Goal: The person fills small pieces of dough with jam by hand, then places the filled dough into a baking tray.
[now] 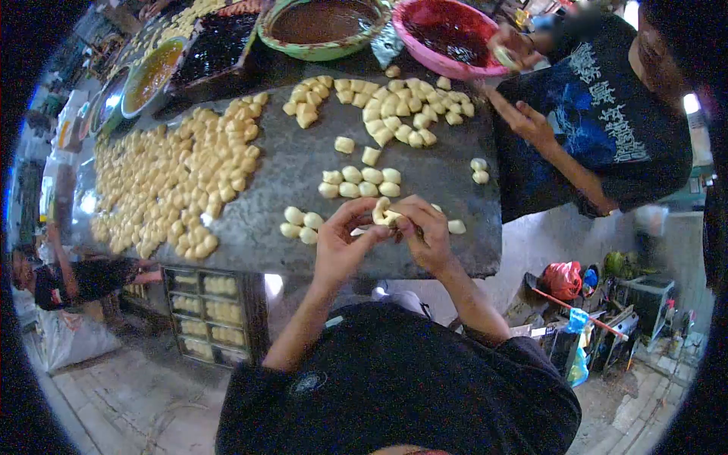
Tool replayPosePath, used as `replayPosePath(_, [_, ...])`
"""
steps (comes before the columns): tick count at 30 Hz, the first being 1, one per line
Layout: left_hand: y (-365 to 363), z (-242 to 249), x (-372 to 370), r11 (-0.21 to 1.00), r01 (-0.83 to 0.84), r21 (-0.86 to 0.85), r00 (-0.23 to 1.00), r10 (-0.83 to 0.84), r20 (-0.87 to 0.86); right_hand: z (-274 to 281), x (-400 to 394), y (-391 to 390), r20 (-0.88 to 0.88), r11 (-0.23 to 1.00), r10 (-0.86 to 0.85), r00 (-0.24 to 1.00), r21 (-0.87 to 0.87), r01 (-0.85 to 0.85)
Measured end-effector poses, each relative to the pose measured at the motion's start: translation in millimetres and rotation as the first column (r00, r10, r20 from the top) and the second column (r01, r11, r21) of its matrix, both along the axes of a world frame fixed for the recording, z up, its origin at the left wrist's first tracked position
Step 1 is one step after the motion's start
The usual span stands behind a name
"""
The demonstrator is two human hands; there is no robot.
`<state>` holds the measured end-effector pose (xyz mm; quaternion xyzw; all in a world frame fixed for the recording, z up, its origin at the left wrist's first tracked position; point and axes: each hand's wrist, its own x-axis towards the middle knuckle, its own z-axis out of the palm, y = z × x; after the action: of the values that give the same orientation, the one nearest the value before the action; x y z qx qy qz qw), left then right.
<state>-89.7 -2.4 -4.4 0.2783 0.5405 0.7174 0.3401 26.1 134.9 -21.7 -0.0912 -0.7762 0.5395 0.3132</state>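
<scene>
Between my two hands, just above the near edge of the dark table (pixel 288 167), is a folded piece of dough (pixel 385 213). My left hand (pixel 345 236) pinches it from the left with thumb and fingers. From the right, the fingers of my right hand (pixel 426 233) close on the same piece. Small smooth dough balls (pixel 302 224) lie left of my left hand, and one dough ball (pixel 456 227) lies right of my right hand. Beyond my hands sit two short rows of dough balls (pixel 360 182), with two loose dough pieces (pixel 345 145) behind them.
A mass of dough balls (pixel 174 182) covers the table's left side. Cut dough pieces (pixel 402 110) lie farther back. Along the far edge stand a green basin (pixel 269 34), a pink basin (pixel 425 57) and a dark tray (pixel 216 49). A co-worker (pixel 599 106) handles dough at right; a rack (pixel 216 311) stands below left.
</scene>
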Motion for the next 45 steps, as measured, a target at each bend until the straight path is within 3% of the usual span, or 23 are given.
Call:
replayPosePath(2, [1.4,0.2,25.4,0.991,-0.102,-0.087,0.831,0.037,-0.555,-11.1,29.9,1.5,-0.078,0.812,0.130,0.988,-0.564,-0.152])
replayPosePath(3, [6.5,-0.2,37.7,0.996,-0.087,-0.006,0.806,0.067,-0.589,-1.9,38.4,-3.9,0.103,0.628,0.030,0.994,-0.776,0.061])
replayPosePath(6, [21.3,-1.3,74.0,0.987,-0.090,0.133,0.816,0.149,-0.559,18.1,53.6,-4.2,-0.102,0.371,-0.064,0.993,-0.926,-0.071])
replayPosePath(8, [23.5,-3.0,96.0,0.985,-0.160,0.064,0.909,0.172,-0.381,10.9,61.0,-3.7,-0.156,0.701,-0.114,0.981,-0.713,-0.032])
replayPosePath(11, [36.3,22.6,118.9,0.937,-0.335,0.102,0.899,0.350,-0.262,31.4,80.1,2.3,-0.257,0.999,-0.045,0.965,0.001,0.047])
replayPosePath(14, [38.8,16.8,117.8,0.956,-0.228,0.183,0.941,0.265,-0.212,43.1,98.9,6.4,-0.169,0.991,-0.067,0.983,0.102,0.085])
replayPosePath(17, [37.5,14.8,129.3,0.957,-0.258,0.134,0.965,0.250,0.075,35.9,93.9,1.7,-0.191,0.878,-0.183,0.964,-0.472,0.073])
replayPosePath(20, [26.9,17.8,119.7,0.982,-0.049,0.184,0.756,0.156,-0.635,16.5,102.7,13.1,-0.153,0.483,-0.027,0.988,-0.867,-0.121])
replayPosePath(21, [28.3,16.1,119.2,0.967,-0.003,0.257,0.630,0.201,-0.750,16.6,103.4,11.3,-0.190,0.351,-0.009,0.982,-0.920,-0.175])
replayPosePath(24, [31.3,17.8,116.7,0.958,0.029,0.286,0.420,0.248,-0.873,20.8,109.4,2.4,-0.235,0.239,0.018,0.972,-0.943,-0.233])
replayPosePath(25, [34.8,12.5,115.1,0.944,0.027,0.329,0.471,0.278,-0.837,24.1,113.0,0.4,-0.147,0.290,-0.023,0.989,-0.947,-0.134])
replayPosePath(26, [35.1,8.8,117.4,0.949,-0.053,0.311,0.563,0.285,-0.776,23.8,116.8,-2.8,-0.155,0.520,-0.036,0.987,-0.846,-0.114])
replayPosePath(28, [33.5,5.1,128.9,0.948,-0.203,0.247,0.717,0.315,-0.622,23.4,122.0,-6.8,-0.179,0.869,-0.055,0.982,-0.493,-0.042])
replayPosePath(29, [34.2,9.1,144.0,0.935,-0.320,0.155,0.875,0.354,-0.330,30.9,127.5,-4.8,-0.151,0.975,-0.063,0.987,-0.222,0.028])
replayPosePath(32, [45.1,5.6,136.0,0.957,-0.161,0.243,0.913,0.237,-0.331,41.6,138.1,0.3,-0.009,0.997,-0.074,0.997,-0.033,0.074])
replayPosePath(33, [40.9,-8.4,124.9,0.985,-0.087,0.146,0.758,0.160,-0.632,35.6,140.8,3.1,0.003,0.995,-0.079,0.997,-0.055,0.079])
replayPosePath(35, [32.6,-10.4,135.0,0.990,-0.119,-0.075,0.827,0.058,-0.559,15.5,144.2,7.6,0.026,0.991,-0.085,0.996,-0.098,0.087])
replayPosePath(36, [30.8,-12.1,141.0,0.975,-0.128,-0.184,0.859,0.016,-0.511,11.6,145.6,5.9,0.083,0.959,-0.053,0.995,-0.274,0.074])
replayPosePath(38, [39.5,-20.0,148.7,0.972,-0.215,-0.096,0.879,0.150,-0.453,5.2,147.9,3.2,0.180,0.799,0.046,0.983,-0.597,0.072])
replayPosePath(40, [45.0,-32.7,147.4,0.971,-0.212,-0.111,0.842,0.124,-0.525,-6.7,154.5,14.8,0.269,0.839,0.139,0.953,-0.543,0.030])
replayPosePath(41, [42.1,-41.3,140.0,0.966,-0.066,-0.250,0.850,-0.077,-0.522,-12.7,157.2,23.1,0.312,0.857,0.182,0.933,-0.515,0.004])
replayPosePath(44, [50.0,-24.9,128.6,0.927,0.059,-0.371,0.811,-0.261,-0.523,-25.2,154.6,49.6,0.221,0.973,0.059,0.973,-0.230,-0.007])
replayPosePath(45, [55.9,-23.4,123.7,0.966,0.076,-0.247,0.797,-0.207,-0.567,-2.9,151.0,49.7,0.345,0.896,0.060,0.937,-0.432,0.102])
